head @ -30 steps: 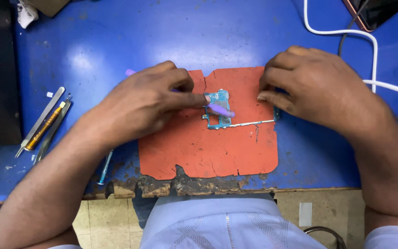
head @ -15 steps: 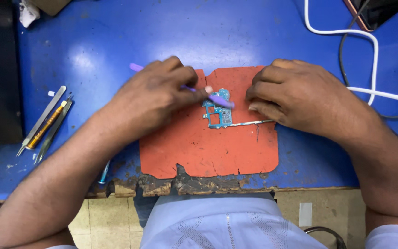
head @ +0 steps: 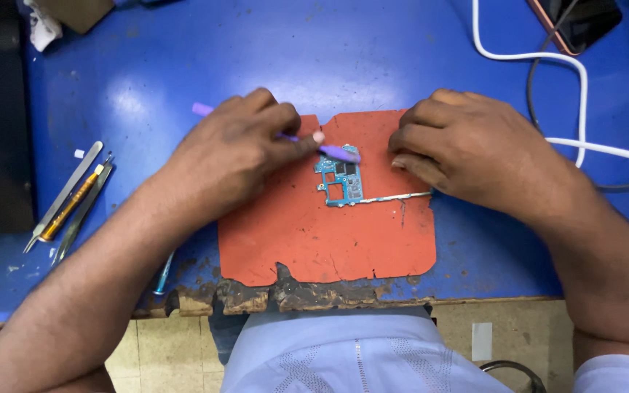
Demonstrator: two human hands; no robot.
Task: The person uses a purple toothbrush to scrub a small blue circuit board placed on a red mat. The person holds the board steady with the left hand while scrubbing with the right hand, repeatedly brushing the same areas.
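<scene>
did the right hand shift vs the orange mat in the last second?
Yes. The right hand slid left along the orange mat's top right edge, closer to the blue circuit board.

A small blue-green circuit board [head: 340, 180] is lying flat near the middle of the frame, on the upper part of a worn red mat [head: 314, 240]. A purple tool [head: 329, 151] is slanting down from the upper left, its flat tip touching the board's top edge. Thin metal tweezers [head: 394, 197] are running from the right, meeting the board's lower right corner.
</scene>
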